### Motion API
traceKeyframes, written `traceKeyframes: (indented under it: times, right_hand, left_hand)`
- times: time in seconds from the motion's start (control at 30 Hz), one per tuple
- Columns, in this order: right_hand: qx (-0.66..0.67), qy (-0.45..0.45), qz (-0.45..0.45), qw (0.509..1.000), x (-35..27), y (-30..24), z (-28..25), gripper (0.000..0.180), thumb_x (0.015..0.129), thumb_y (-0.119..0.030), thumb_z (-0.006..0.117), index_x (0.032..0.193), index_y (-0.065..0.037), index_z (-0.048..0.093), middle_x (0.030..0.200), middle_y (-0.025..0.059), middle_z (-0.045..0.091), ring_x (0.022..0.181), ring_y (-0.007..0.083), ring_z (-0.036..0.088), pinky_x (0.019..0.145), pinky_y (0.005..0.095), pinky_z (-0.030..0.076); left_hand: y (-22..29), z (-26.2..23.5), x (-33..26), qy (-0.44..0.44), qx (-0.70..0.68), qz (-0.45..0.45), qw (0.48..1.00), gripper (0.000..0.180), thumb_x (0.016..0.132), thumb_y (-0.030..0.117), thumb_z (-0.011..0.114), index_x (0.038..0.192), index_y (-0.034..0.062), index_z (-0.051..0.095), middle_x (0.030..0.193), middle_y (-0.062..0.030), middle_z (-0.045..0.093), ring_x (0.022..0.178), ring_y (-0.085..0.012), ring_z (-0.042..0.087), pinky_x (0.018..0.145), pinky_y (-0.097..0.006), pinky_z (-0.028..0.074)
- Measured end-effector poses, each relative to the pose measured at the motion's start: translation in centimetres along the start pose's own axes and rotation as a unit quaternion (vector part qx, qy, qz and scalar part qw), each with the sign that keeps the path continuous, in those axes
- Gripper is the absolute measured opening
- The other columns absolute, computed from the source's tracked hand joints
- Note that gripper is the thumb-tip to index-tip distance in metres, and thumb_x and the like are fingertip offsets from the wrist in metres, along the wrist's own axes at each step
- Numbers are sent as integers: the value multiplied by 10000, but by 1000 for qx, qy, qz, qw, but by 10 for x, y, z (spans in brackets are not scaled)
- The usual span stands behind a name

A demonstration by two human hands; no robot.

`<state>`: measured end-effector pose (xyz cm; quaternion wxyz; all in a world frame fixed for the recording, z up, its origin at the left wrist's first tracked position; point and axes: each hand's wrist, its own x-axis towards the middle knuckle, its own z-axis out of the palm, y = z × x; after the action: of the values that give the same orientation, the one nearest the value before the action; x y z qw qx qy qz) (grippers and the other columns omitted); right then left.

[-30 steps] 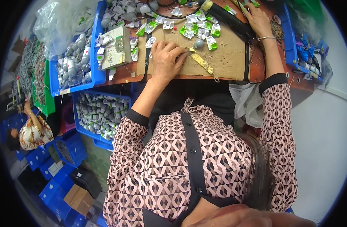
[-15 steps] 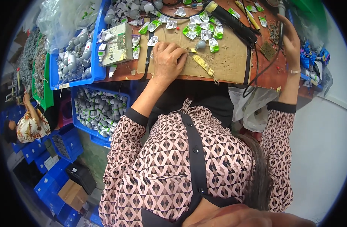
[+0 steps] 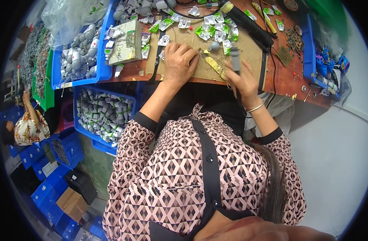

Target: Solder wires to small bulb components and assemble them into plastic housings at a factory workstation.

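Observation:
My left hand (image 3: 179,62) rests closed on the brown cardboard mat (image 3: 248,60), fingers bent down and thumb tucked in; what lies under the fingers is hidden. A small white part (image 3: 164,40) lies against its knuckles. To the right, my right hand (image 3: 243,80) is closed around a grey and black corded tool (image 3: 235,60), held upright and smeared by motion, so its exact kind is unclear. Between the hands lies a yellow-wrapped stick (image 3: 214,66). A round grey piece (image 3: 214,46) and several green-and-white shell parts (image 3: 208,30) lie just beyond.
A pale box (image 3: 126,42) and a blue bin of grey-white parts (image 3: 77,60) stand left; another filled blue bin (image 3: 103,114) sits below the table. A black-handled tool (image 3: 248,26) lies at the back. A brown pad (image 3: 285,55) and a blue bin (image 3: 310,52) are right.
My right hand has come from the far right of the table toward the middle, bringing the corded tool close to my left hand. The left hand has barely moved.

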<state>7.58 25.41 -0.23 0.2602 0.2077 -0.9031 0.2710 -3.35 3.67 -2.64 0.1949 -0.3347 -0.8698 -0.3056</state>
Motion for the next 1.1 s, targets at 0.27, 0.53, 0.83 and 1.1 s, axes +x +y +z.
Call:
traceKeyframes:
  times: [0.27, 0.53, 0.83, 1.1]
  right_hand:
    - [14, -62, 27, 998, -11, -5, 23, 361, 826, 10, 650, 1142, -131, 549, 1248, 97, 675, 1040, 274, 687, 1053, 481, 455]
    - [4, -49, 36, 998, -10, -8, 30, 377, 819, 12, 645, 1159, -125, 556, 1225, 97, 683, 1047, 280, 680, 1037, 470, 463]
    - [-77, -40, 54, 995, -8, -13, 29, 395, 792, -6, 674, 1143, -158, 576, 1154, 48, 713, 840, 218, 640, 807, 350, 439]
    - [-84, -18, 47, 995, -13, -14, 21, 380, 773, -3, 692, 1107, -150, 588, 1137, 35, 716, 853, 222, 628, 794, 347, 427]
  left_hand:
    - [0, -1, -1, 4, -10, -3, 1000, 84, 764, 137, 743, 818, 123, 681, 873, -3, 615, 902, -246, 548, 914, -420, 394]
    - [-2, 0, -2, 13, -20, 1, 1000, 68, 771, 134, 733, 812, 123, 679, 864, 0, 624, 888, -247, 550, 869, -411, 409]
    - [-1, -2, -1, -2, -5, -1, 1000, 85, 770, 131, 744, 843, 119, 700, 881, -1, 649, 895, -233, 580, 862, -386, 419]
    - [-1, -5, -1, -7, -9, -5, 1000, 87, 774, 132, 743, 849, 117, 700, 881, -2, 650, 897, -236, 580, 861, -387, 418]
